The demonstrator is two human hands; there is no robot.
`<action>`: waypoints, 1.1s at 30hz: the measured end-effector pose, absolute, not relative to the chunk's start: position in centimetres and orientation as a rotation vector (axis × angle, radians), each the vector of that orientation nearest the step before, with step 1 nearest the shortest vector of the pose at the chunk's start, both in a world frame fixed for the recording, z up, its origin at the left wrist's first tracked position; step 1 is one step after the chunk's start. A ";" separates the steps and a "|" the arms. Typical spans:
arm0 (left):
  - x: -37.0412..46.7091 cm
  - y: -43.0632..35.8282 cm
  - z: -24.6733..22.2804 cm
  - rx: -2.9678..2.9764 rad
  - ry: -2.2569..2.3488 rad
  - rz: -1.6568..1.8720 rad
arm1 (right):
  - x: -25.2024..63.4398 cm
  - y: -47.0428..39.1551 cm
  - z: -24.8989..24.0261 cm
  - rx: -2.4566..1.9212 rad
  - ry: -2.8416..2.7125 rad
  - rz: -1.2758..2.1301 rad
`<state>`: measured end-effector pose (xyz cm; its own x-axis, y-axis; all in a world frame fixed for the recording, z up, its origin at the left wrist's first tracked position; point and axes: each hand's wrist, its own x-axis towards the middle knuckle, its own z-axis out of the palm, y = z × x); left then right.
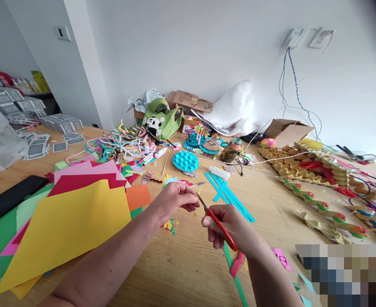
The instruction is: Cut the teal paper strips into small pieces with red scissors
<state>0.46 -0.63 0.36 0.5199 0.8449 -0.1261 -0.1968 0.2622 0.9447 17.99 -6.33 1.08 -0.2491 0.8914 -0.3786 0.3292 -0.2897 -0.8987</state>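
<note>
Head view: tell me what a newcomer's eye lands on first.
The big yellow sheet atop a fan of coloured paper at lower left. At centre, the right hand holds red-handled scissors toward the left hand. Along the right of the wooden table lie folded yellow paper figures.

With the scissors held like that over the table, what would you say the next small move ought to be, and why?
Probably closing the blades for one short snip. The right hand grips the red-handled scissors, whose tips sit right at the left hand's pinched fingers. What they pinch is too small to tell; confetti bits lie below.
</note>
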 end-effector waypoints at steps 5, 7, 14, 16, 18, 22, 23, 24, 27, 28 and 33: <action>0.5 -0.6 0.3 1.083 0.722 0.825 | 17.9 -6.3 1.2 -1.528 -1.487 1.550; 0.5 -0.6 0.4 1.072 0.722 0.846 | 17.9 -6.3 1.2 -1.531 -1.491 1.545; 0.4 -0.6 0.4 1.054 0.740 0.823 | 18.0 -6.4 1.3 -1.460 -1.496 1.587; 0.4 -0.5 0.4 1.062 0.737 0.813 | 18.2 -6.4 1.2 -1.425 -1.511 1.612; 0.3 -0.4 0.3 1.070 0.731 0.799 | 18.3 -6.4 1.2 -1.405 -1.529 1.623; 0.1 -0.2 0.2 1.087 0.735 0.757 | 18.4 -6.4 1.4 -1.405 -1.554 1.632; 0.1 -0.2 0.2 1.092 0.736 0.744 | 18.4 -6.4 1.4 -1.415 -1.552 1.633; 0.0 -0.2 0.2 1.094 0.736 0.731 | 18.3 -6.4 1.5 -1.430 -1.547 1.634; 0.0 -0.2 0.3 1.098 0.732 0.706 | 18.3 -6.4 1.6 -1.485 -1.525 1.630; 0.0 -0.2 0.3 1.099 0.727 0.703 | 18.3 -6.3 1.6 -1.498 -1.521 1.628; 0.0 -0.2 0.5 1.074 0.709 0.705 | 18.4 -6.3 1.3 -1.502 -1.508 1.611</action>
